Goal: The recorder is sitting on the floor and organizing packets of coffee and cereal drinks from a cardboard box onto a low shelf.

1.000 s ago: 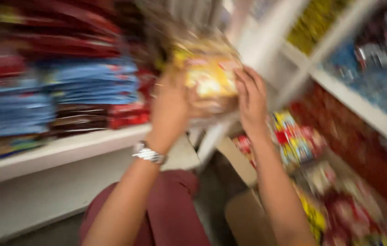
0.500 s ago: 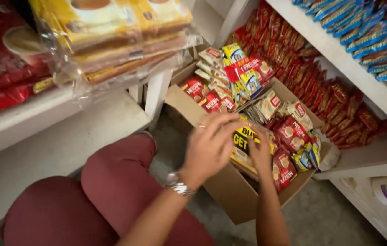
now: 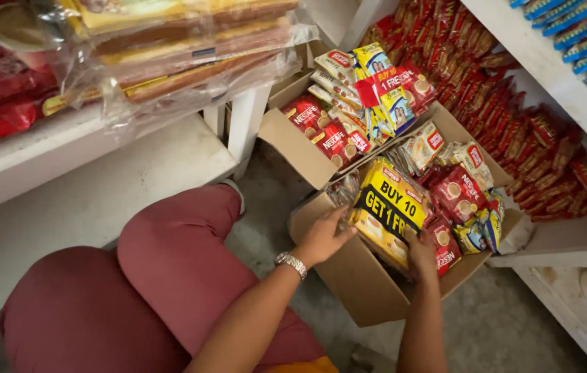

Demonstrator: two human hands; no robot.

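Head view: we grip a yellow packet bundle in a cardboard box.

Nearest, our knees in red trousers (image 3: 169, 276) fold over the floor. Our left hand (image 3: 321, 238) curls on the near end of the yellow bundle (image 3: 390, 207), and our right hand (image 3: 421, 254) closes on its lower edge. The bundle lies inside the box (image 3: 359, 273), among red packets (image 3: 456, 193). We judge this a pick-up; lifting needs both grips firm. Beyond stand white shelves (image 3: 542, 52).
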